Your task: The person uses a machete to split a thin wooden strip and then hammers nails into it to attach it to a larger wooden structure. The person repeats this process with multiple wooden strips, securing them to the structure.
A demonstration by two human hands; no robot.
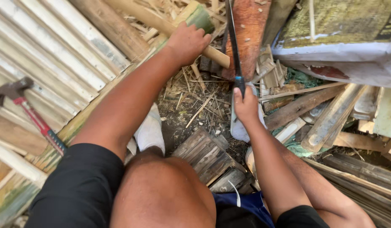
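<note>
Left of the bamboo, a red-handled claw hammer lies on corrugated sheet. The left hand is clamped around the green-tipped bamboo pole; right of it, the right hand grips a long dark blade. Steadying the pole firmly would keep the edge true, I'd judge.

There is only one view, from a camera on the person's head. It looks steeply down and a little forward, very near the bare knee. Beyond this knee lies the debris-covered ground; to its left is grey corrugated metal sheeting, to its right a pile of weathered wooden planks.
</note>
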